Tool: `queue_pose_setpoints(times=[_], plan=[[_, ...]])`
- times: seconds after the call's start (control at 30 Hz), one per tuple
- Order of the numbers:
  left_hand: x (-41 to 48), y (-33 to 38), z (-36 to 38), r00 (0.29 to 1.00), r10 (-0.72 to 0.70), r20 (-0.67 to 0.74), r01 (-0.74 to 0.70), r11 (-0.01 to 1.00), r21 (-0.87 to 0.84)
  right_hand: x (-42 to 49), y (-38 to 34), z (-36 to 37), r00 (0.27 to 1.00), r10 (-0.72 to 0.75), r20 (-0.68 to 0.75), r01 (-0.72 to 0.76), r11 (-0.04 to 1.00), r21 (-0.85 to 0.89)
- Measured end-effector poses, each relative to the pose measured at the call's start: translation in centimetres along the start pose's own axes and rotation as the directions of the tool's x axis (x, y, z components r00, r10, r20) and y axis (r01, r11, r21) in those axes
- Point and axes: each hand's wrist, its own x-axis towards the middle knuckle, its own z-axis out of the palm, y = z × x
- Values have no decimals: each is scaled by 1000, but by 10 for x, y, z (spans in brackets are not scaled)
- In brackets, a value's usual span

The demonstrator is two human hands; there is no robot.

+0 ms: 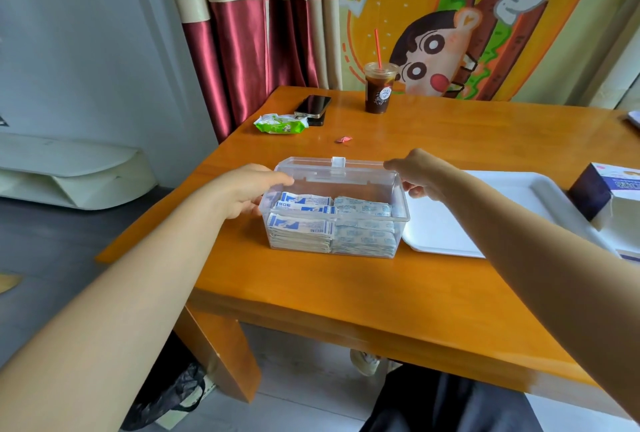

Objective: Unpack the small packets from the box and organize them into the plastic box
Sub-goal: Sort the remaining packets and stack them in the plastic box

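Both the left hand (249, 189) and right hand (419, 175) gripped the plastic box (367, 219) by its ends. Looked stiff, light and kinda slick, with flimsy packets (301, 227) inside, so I'd hold the side walls.

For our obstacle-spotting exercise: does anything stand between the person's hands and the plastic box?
Nothing visible does. The left hand and the right hand hold the plastic box at its two ends; the white tray lies beside it, not between.
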Motion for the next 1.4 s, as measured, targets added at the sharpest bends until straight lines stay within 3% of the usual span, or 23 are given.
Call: queue_pose_setpoints(times=[0.13,0.2,0.27,0.3,0.37,0.47,0.53,0.63,0.8,0.93,1.03,1.13,1.23,1.33,1.4], plan=[[-3,-2,-6,998,-17,52,15,999,38,2,1,3,993,-83,-81,80,996,-41],[-5,-2,-8,997,-52,54,47,995,88,5,-2,3,951,-250,-179,234,966,-106],[-4,0,-7,992,-109,62,99,985,138,0,-9,2,843,-487,-228,449,871,-199],[-3,1,-6,989,-132,61,121,980,160,-6,-15,2,781,-594,-194,549,801,-241],[0,3,-4,986,-156,49,144,970,194,-16,-25,5,715,-699,9,678,691,-250],[2,6,-2,986,-161,48,147,965,216,-30,-37,23,684,-597,418,717,657,-235],[0,7,-4,986,-158,52,144,968,206,-33,-43,37,684,-523,509,699,669,-252],[-2,5,-7,984,-162,75,145,970,195,-31,-44,52,704,-468,535,675,675,-297],[-1,3,-8,986,-151,74,135,973,189,-31,-43,68,710,-477,518,697,582,-419],[-4,3,-8,989,-137,56,129,983,129,-31,-46,63,724,-542,426,686,626,-370],[-6,5,-10,990,-137,37,134,989,67,-31,-51,54,692,-623,363,720,625,-301],[-6,6,-10,991,-134,11,134,990,46,-37,-53,51,657,-596,461,746,599,-290],[-7,6,-7,992,-123,-1,123,991,47,-43,-54,55,646,-451,616,720,626,-298],[-6,5,-7,993,-120,-5,120,991,53,-45,-54,55,677,-369,637,655,696,-293],[-6,5,-7,992,-126,-2,126,990,57,-42,-53,57,689,-379,617,655,691,-307]])
